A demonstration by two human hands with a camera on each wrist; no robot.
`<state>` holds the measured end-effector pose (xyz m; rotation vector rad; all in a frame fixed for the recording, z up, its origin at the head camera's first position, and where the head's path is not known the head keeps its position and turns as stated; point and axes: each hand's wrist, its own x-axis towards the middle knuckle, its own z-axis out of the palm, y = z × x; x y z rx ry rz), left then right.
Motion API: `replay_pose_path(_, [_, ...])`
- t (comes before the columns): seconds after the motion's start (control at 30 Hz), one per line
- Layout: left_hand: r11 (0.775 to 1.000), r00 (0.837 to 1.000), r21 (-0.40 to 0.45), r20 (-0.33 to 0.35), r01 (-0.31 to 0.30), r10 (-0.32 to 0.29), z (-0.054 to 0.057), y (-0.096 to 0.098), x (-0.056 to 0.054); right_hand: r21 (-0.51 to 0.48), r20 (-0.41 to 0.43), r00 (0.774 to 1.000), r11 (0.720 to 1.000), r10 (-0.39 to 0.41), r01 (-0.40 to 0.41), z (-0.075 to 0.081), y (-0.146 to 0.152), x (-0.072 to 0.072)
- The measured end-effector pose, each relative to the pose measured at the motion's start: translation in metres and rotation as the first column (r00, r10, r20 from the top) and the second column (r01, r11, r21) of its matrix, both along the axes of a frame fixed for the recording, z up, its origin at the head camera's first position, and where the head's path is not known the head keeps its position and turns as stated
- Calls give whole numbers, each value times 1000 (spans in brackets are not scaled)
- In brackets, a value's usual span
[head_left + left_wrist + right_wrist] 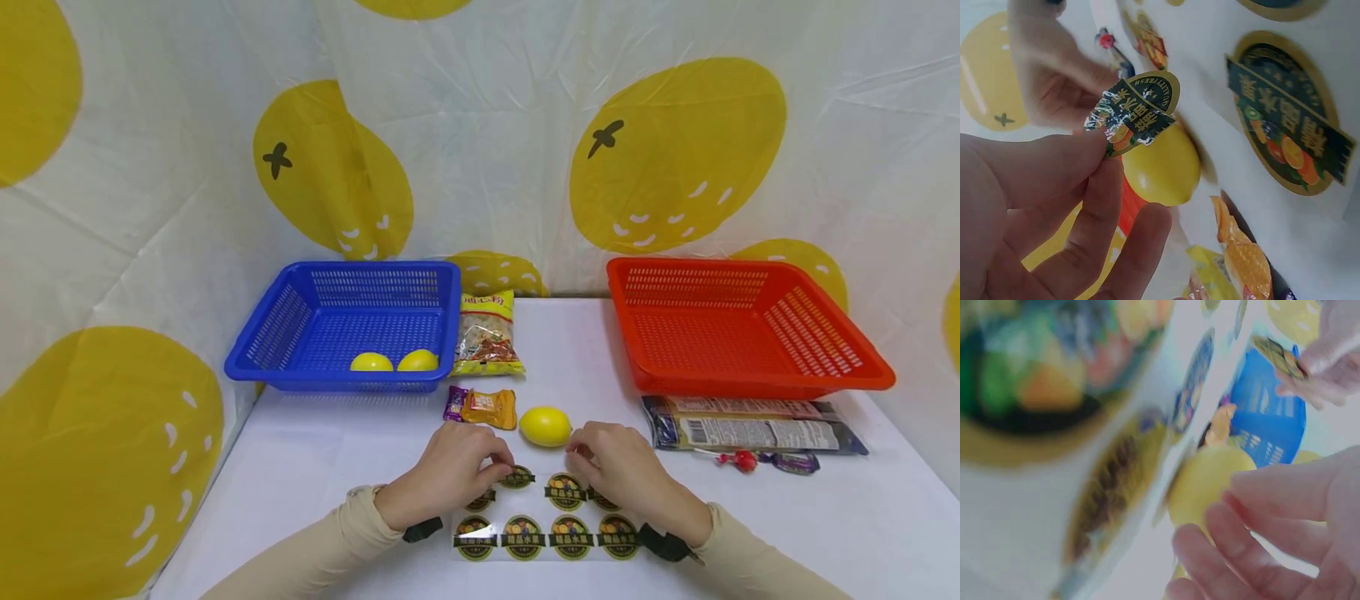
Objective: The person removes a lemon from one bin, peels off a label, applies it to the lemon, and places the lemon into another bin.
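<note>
A lemon (546, 427) is sitting alone on the white bench (322, 467), and from where I'm standing everything is spreading out around it. Beyond it to the left, a blue basket (300, 375) is holding two more lemons (371, 362); beyond it to the right, a red basket (765, 385) is standing. A yellow-topped food bag (487, 333) is lying past the lemon, slightly left, beside the blue basket. Just left of the lemon, an orange-wrapped snack (489, 408) and a purple packet (454, 404) are resting end to end. Well to its right, flat dark packages (757, 433) are lying before the red basket, with a red lollipop (745, 461) and a purple-wrapped sweet (797, 462) nearer. On the lemon's near side, a clear sheet (522, 504) is bearing round fruit stickers, some partly hidden by the hands.

The left hand (457, 467) is pinching one loose sticker (519, 477), lifted near the lemon, on its near left. The right hand (626, 467) is hovering just right of the lemon, fingers bending loosely around nothing visible; I can't tell whether they're touching the fruit.

The sticker is tilting, its printed face showing, its long axis following the dark banner and pointing rightward from the pinching fingers, short of the lemon.
</note>
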<state>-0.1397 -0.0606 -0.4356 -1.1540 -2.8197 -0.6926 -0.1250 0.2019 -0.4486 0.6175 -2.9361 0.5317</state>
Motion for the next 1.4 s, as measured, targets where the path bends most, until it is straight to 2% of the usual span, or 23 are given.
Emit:
replay_pose_path(0.1, [1000,1000,0,-1,1,-1,1,1,-2,-41,-38,997,997,-62,61,2,0,-6])
replay_pose_path(0.2, [1000,1000,11,-8,4,-4,3,2,-4,-61,-27,996,994,-90,88,2,-1,-11])
replay_pose_path(0.37, [1000,1000,24,-22,-12,13,8,1,-5,-59,7,997,995,-76,76,-3,-4,-16])
replay_pose_path(0.53, [999,1000,35,-16,-13,13,7,2,-6,-39,-13,998,997,-69,68,-9,-6,-20])
replay_pose_path(0.8, [999,1000,33,-22,-18,19,3,2,-9,-1,109,989,995,-99,100,-12,-15,-31])
replay_pose_path(1.03, [999,999,33,-23,-21,22,-1,1,-11,13,126,989,997,-78,77,-14,-20,-37])
replay_pose_path(1.2, [999,1000,40,-4,-30,30,0,1,-14,9,103,993,999,-54,53,-12,-21,-39])
replay_pose_path(1.4, [994,996,92,71,-59,53,-5,3,-21,13,95,995,999,-36,35,-10,-20,-42])
